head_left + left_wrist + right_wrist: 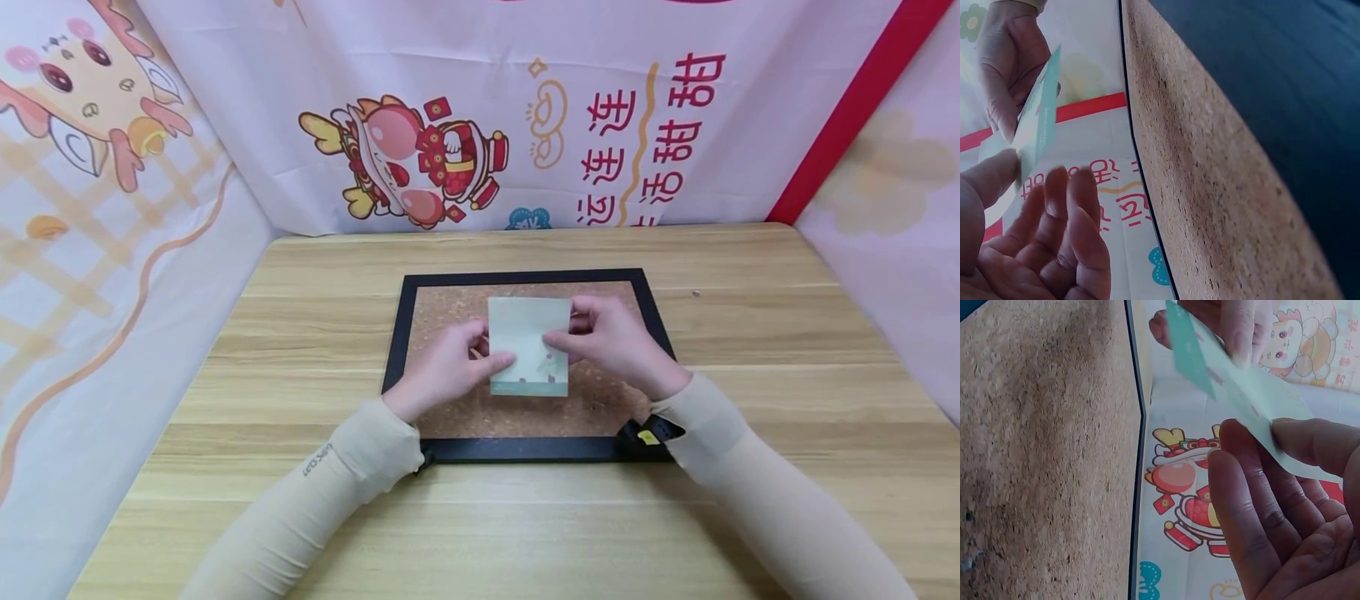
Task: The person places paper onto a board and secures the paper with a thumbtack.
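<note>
A pale green sheet of note paper (pixel 525 333) with small printed figures and a darker green strip along its lower edge is held up above a cork board (pixel 457 417). My left hand (pixel 457 362) pinches its left side, thumb on the front and fingers behind. On the opposite side my right hand (pixel 611 342) pinches the right edge in the same way. From the left wrist view, the paper (pixel 1041 119) appears nearly edge-on between both thumbs. The right wrist view shows the paper (pixel 1241 400) slightly bent, with the right thumb pressing on it.
The cork board has a black frame (pixel 525 450) and lies flat on a wood-grain table (pixel 300 350). A tiny dark speck (pixel 696 293) is on the table to the right. Printed cloth (pixel 465 50) hangs around the back and sides.
</note>
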### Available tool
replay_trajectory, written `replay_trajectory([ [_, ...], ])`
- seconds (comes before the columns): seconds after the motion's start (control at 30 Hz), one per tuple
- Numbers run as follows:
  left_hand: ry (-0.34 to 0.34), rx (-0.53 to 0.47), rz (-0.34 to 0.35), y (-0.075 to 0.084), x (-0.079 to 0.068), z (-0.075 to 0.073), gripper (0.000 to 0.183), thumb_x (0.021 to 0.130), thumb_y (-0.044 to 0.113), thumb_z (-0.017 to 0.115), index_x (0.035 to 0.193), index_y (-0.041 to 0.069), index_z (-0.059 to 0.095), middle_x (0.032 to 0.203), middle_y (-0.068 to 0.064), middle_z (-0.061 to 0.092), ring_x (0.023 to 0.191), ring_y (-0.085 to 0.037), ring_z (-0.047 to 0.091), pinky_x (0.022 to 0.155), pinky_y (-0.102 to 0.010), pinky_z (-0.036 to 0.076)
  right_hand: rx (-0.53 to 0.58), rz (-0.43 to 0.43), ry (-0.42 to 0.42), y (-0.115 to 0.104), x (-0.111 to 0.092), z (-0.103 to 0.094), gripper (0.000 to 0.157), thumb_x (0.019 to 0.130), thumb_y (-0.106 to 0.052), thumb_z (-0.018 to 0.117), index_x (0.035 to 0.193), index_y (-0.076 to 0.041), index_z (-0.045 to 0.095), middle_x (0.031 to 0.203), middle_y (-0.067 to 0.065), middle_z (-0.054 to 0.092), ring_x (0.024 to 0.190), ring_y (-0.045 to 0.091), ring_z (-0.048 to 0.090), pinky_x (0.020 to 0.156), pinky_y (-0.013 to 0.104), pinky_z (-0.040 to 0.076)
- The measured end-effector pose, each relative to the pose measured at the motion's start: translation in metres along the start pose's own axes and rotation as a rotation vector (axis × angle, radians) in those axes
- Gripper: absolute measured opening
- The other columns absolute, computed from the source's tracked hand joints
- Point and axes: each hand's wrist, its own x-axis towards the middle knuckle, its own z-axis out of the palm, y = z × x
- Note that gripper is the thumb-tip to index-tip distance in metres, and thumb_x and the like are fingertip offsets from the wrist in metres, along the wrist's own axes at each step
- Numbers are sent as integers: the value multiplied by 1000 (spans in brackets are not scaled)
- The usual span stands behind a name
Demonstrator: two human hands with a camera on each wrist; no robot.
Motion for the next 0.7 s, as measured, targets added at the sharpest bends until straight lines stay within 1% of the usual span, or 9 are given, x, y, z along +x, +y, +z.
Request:
replay_trajectory([
  [0.13,-46,0,-31,0,0,2,25,92,30,72,111,13,72,87,5,71,77,-20,65,64,-32,51,-28,0,-14,0,-1,2,23,91,-17,75,109,-7,66,98,7,74,86,21,71,73,47,58],
  [0.23,-74,-6,-53,0,0,3,21,91,29,73,104,13,74,84,5,72,74,-23,66,62,-33,51,-111,-26,-16,-1,-1,-3,24,91,-24,74,107,-9,66,97,4,73,86,20,70,72,41,57],
  [0.3,-83,-6,-53,1,0,4,20,91,29,73,103,13,74,83,4,72,72,-23,65,60,-33,50,-155,-61,10,-3,-1,-11,24,92,-27,73,107,-9,67,96,5,72,86,21,68,72,37,56],
  [0.4,-80,13,-53,1,0,5,21,91,30,73,102,13,74,82,4,71,69,-21,63,60,-32,48,-210,-92,77,-6,-1,-26,24,94,-29,71,108,-10,70,94,5,71,82,22,65,69,34,54],
  [0.47,-77,15,-57,2,1,5,22,91,31,73,104,13,74,83,5,71,70,-20,62,61,-32,48,-218,-83,112,-8,-1,-35,25,94,-30,70,110,-10,71,93,6,71,80,22,64,68,34,54],
  [0.53,-78,17,-63,2,1,6,23,91,31,73,105,13,74,84,5,71,71,-18,62,62,-32,48,-237,-57,119,-10,-1,-41,27,93,-32,70,111,-12,72,93,6,70,79,21,62,66,34,53],
  [0.6,-81,22,-65,2,2,7,23,91,31,73,106,14,74,85,6,72,72,-17,63,63,-32,49,-249,-38,109,-11,-1,-44,29,92,-34,71,112,-12,73,93,5,70,78,21,62,66,34,53],
  [0.7,-97,36,-58,2,4,8,24,92,32,72,106,14,73,85,6,71,70,-17,63,62,-32,49,-261,-25,72,-11,1,-44,31,93,-36,70,113,-13,73,95,6,70,78,22,63,66,35,53],
])
